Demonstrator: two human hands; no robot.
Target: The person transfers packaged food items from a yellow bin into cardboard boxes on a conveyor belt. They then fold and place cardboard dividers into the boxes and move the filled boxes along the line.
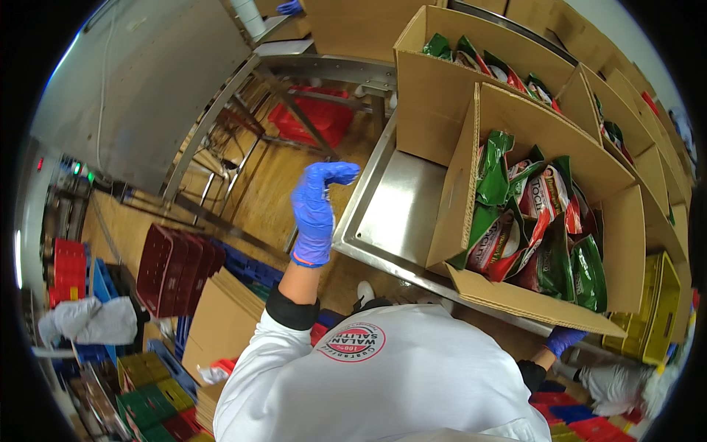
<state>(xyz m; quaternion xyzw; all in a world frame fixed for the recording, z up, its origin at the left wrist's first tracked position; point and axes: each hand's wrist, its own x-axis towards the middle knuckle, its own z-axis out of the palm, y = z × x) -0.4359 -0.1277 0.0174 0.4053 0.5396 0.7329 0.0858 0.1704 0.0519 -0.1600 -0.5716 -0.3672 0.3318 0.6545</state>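
Note:
My left hand (pixel 317 206), in a blue glove, is raised left of the steel tray table (pixel 387 206), its fingers bent over to the right, with nothing visible in them. My right hand (pixel 563 339), also gloved, is low at the right beneath the front flap of an open cardboard box (pixel 456 221), its fingers mostly hidden. That box holds several green, red and white plastic pouches (pixel 589 265), some upright, some tilted. Behind it stands another open box (pixel 420 110) with similar pouches.
More boxes (pixel 644 140) line the right. A yellow crate (pixel 655 317) is beside them. A steel frame (pixel 221 103) stands ahead, a red bin (pixel 309 118) under it. Dark red crates (pixel 169 272) and flat cardboard (pixel 221 317) are at left. Co-workers in white (pixel 96 320) stand at both sides.

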